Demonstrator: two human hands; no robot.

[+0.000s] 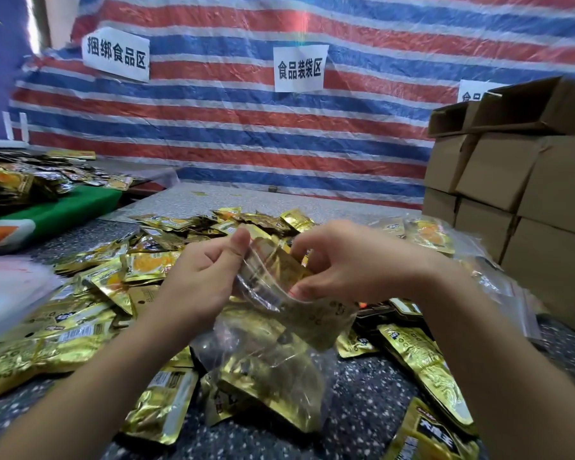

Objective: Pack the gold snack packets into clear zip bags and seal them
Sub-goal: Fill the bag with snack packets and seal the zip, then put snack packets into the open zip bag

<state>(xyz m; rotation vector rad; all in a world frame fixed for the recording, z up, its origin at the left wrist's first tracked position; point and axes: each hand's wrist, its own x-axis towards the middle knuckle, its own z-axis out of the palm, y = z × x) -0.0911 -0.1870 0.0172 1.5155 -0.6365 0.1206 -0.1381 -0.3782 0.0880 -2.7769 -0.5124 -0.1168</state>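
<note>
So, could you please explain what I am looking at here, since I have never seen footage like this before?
There is no machine here. One camera worn on a person's head looks forward and down at their two bare hands. The left hand and the right hand both pinch the mouth of a clear zip bag, which already holds gold snack packets. Many more loose gold packets lie scattered across the speckled table. Filled clear bags lie further back on the right, beside stacked cardboard boxes. A striped tarp with paper signs hangs behind.
</note>
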